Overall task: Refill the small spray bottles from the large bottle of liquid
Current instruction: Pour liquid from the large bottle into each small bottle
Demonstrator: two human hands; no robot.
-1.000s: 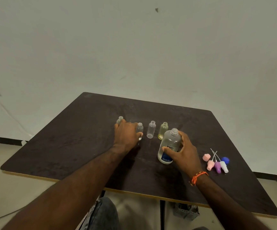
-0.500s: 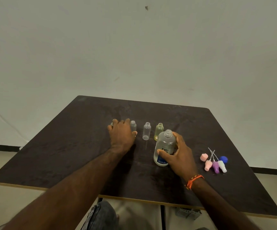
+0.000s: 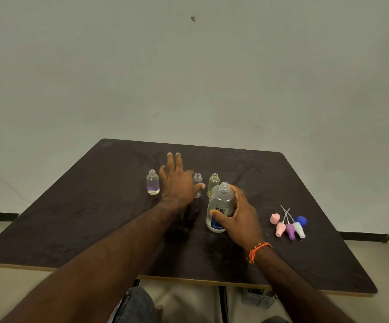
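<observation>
A large clear bottle with a blue label and no cap stands upright on the dark table. My right hand grips its body. Behind it stand small uncapped bottles in a row: a clear one at the left with a little purplish liquid, a clear one in the middle, and a yellowish one at the right. My left hand hovers over the row with straight, spread fingers, holding nothing and hiding whatever lies under it.
Spray pump tops in pink, purple and white lie with a pink cap and a blue cap at the table's right. A pale wall rises behind the table. The near edge runs across the bottom.
My left hand has lifted off the small bottles and opened out, fingers now straight and spread; the leftmost bottle is uncovered. My right hand keeps its grip on the large bottle.
</observation>
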